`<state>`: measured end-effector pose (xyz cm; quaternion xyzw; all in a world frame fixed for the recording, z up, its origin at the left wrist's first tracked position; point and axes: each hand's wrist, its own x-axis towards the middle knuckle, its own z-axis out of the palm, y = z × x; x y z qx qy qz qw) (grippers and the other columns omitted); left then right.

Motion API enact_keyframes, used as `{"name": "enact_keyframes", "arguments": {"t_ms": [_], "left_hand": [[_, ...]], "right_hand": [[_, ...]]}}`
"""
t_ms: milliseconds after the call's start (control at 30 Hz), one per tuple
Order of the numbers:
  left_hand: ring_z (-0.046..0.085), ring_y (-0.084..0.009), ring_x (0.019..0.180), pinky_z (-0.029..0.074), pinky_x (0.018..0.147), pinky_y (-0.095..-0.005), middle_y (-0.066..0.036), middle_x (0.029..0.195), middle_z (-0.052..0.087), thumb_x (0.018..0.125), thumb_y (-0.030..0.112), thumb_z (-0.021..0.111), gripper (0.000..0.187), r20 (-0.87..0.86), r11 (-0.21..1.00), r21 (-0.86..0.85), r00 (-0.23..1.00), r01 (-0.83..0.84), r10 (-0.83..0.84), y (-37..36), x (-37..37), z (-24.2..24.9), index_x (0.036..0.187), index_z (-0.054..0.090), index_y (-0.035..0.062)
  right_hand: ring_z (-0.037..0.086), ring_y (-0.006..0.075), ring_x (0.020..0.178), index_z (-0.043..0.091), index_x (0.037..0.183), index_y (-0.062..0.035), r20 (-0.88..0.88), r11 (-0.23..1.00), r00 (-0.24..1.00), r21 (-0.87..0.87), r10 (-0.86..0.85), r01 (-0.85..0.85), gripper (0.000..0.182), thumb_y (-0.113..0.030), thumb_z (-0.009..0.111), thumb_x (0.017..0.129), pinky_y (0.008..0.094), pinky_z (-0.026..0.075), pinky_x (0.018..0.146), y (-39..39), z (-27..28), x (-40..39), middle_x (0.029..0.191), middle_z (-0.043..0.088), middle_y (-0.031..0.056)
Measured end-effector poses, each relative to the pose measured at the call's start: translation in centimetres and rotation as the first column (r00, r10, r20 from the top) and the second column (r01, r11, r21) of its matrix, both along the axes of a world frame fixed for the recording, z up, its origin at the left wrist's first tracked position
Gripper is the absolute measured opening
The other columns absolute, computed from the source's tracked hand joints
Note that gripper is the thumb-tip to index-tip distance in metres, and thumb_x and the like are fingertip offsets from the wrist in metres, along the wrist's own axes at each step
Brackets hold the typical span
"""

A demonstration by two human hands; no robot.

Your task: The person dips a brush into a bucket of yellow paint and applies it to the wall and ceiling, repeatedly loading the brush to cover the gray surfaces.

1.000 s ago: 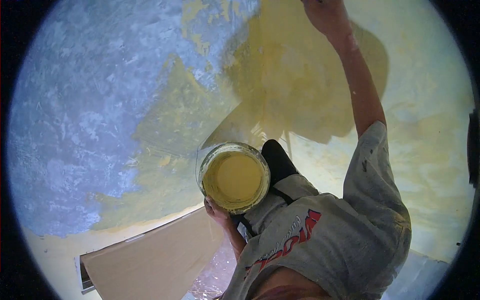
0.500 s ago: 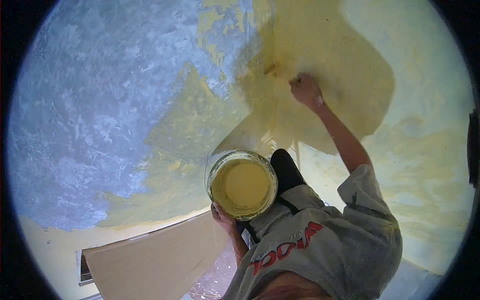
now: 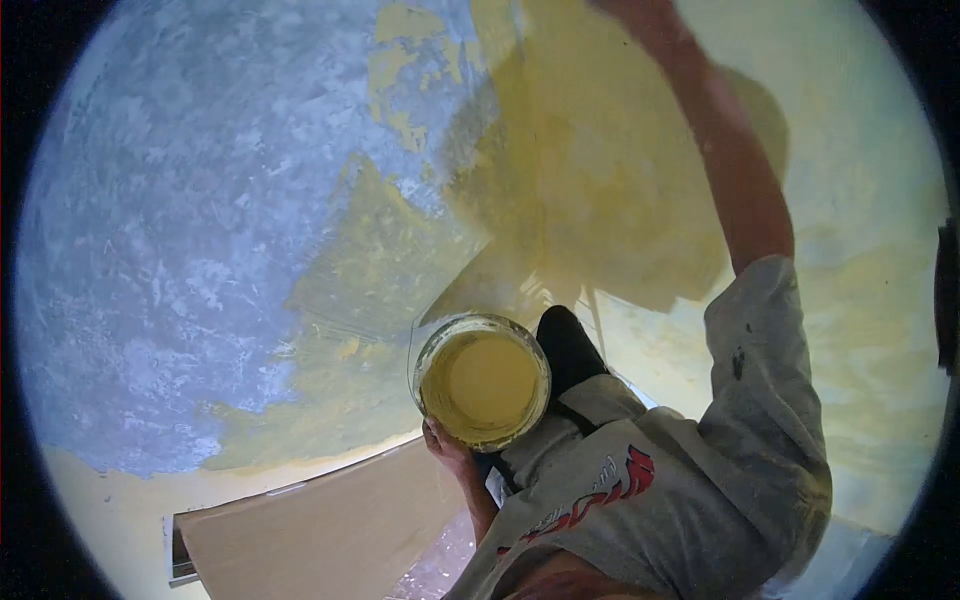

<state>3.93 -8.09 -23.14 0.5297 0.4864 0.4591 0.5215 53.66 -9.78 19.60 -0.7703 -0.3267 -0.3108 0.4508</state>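
My left hand grips the lower left rim of a round bucket, with its fingers partly hidden beneath it. Yellow paint fills the bottom of the bucket, and dried smears coat its inner wall. My right arm is stretched far up, and my right hand is cut off by the top edge of the view. Its fingers, and anything in them, are out of sight. Beside that hand is the wall, coated yellow there and partly under my shadow.
Mottled blue-grey wall spreads across the left, with patchy yellow at its border. Below it leans a brown board over a dark opening. My dark shoe is right of the bucket. A dark object stands at the right edge.
My right hand has moved up along the wall to the top edge of the view, and the arm has straightened. The bucket stays in my left hand, slightly lower in view.
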Motion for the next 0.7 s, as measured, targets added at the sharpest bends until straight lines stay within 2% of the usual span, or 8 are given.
{"name": "enact_keyframes", "arguments": {"t_ms": [67,133,167,200,267,367,467,700], "left_hand": [[0.053,-0.0196,0.084,0.044,0.077,-0.0335,-0.012,0.093,0.061,0.100,0.035,0.041,0.043,0.014,1.000,-0.027,1.000,-0.006,0.006,-0.3,0.4,1.0,0.106,0.056,-0.0044],[0.053,-0.0197,0.083,0.044,0.077,-0.0335,-0.012,0.093,0.061,0.100,0.035,0.041,0.043,0.006,0.998,-0.054,0.999,-0.031,0.032,-0.9,1.1,3.2,0.106,0.057,-0.0047],[0.053,-0.0199,0.082,0.044,0.076,-0.0335,-0.013,0.092,0.062,0.100,0.035,0.041,0.043,-0.023,0.995,-0.082,0.999,-0.048,0.046,-0.9,1.5,3.7,0.105,0.057,-0.0049],[0.053,-0.0199,0.082,0.044,0.076,-0.0335,-0.013,0.092,0.062,0.100,0.035,0.041,0.043,-0.007,0.996,-0.079,0.999,-0.047,0.047,-0.6,1.6,3.2,0.105,0.057,-0.0049],[0.053,-0.0206,0.080,0.044,0.075,-0.0337,-0.013,0.090,0.062,0.099,0.035,0.042,0.044,0.028,0.993,-0.106,0.998,-0.047,0.050,-0.3,0.6,1.2,0.103,0.057,-0.0055],[0.053,-0.0212,0.080,0.044,0.074,-0.0339,-0.015,0.090,0.062,0.098,0.035,0.043,0.044,-0.062,0.998,-0.045,0.997,-0.047,0.044,0.2,-0.1,0.3,0.101,0.057,-0.0067],[0.051,-0.0204,0.079,0.043,0.074,-0.0334,-0.013,0.086,0.060,0.099,0.034,0.043,0.043,0.038,0.997,-0.058,0.998,-0.043,0.045,-0.1,0.0,-0.4,0.099,0.057,-0.0067],[0.051,-0.0190,0.083,0.043,0.077,-0.0326,-0.011,0.093,0.061,0.099,0.033,0.043,0.042,0.074,0.999,-0.051,0.997,-0.011,0.015,-0.3,0.2,0.2,0.103,0.056,-0.0059]], "right_hand": [[0.063,0.0324,0.063,0.063,0.078,0.0003,-0.080,0.974,0.986,-0.166,0.145,-0.157,0.034,-0.033,0.061,0.084,0.0457,0.047,0.061,-1.2,-4.9,-0.7,0.070,0.061,0.0233],[0.059,0.0364,0.064,0.061,0.078,-0.0018,0.297,0.954,0.955,-0.291,0.014,0.076,0.025,-0.023,0.052,0.088,0.0484,0.048,0.060,-0.1,-12.1,-0.8,0.072,0.059,0.0187],[0.061,0.0386,0.076,0.060,0.077,0.0004,0.042,0.881,0.999,-0.472,-0.007,0.026,0.027,-0.022,0.051,0.089,0.0484,0.049,0.066,-0.7,-13.4,-2.8,0.081,0.060,0.0220],[0.060,0.0414,0.083,0.061,0.081,0.0038,0.291,0.708,0.956,-0.684,0.045,0.175,0.030,-0.024,0.051,0.088,0.0499,0.049,0.073,-1.7,-16.7,-3.4,0.086,0.060,0.0258],[0.060,0.0406,0.090,0.063,0.089,0.0057,-0.277,0.694,0.960,-0.698,-0.032,-0.178,0.035,-0.028,0.053,0.086,0.0500,0.048,0.079,-2.5,-18.6,-5.2,0.091,0.061,0.0260],[0.060,0.0402,0.091,0.064,0.095,0.0042,-0.345,0.611,0.937,-0.754,-0.053,-0.242,0.039,-0.033,0.056,0.084,0.0493,0.048,0.081,-2.6,-19.6,-3.1,0.094,0.062,0.0232],[0.063,0.0363,0.083,0.064,0.096,-0.0048,-0.125,0.691,0.991,-0.712,0.051,-0.125,0.034,-0.034,0.066,0.078,0.0454,0.048,0.080,-1.3,-11.8,-2.8,0.083,0.064,0.0213],[0.060,0.0253,0.063,0.064,0.097,-0.0061,-0.059,0.794,0.997,-0.607,-0.042,-0.003,0.030,-0.031,0.064,0.081,0.0375,0.049,0.060,-0.8,10.2,-8.1,0.073,0.064,0.0124]]}}
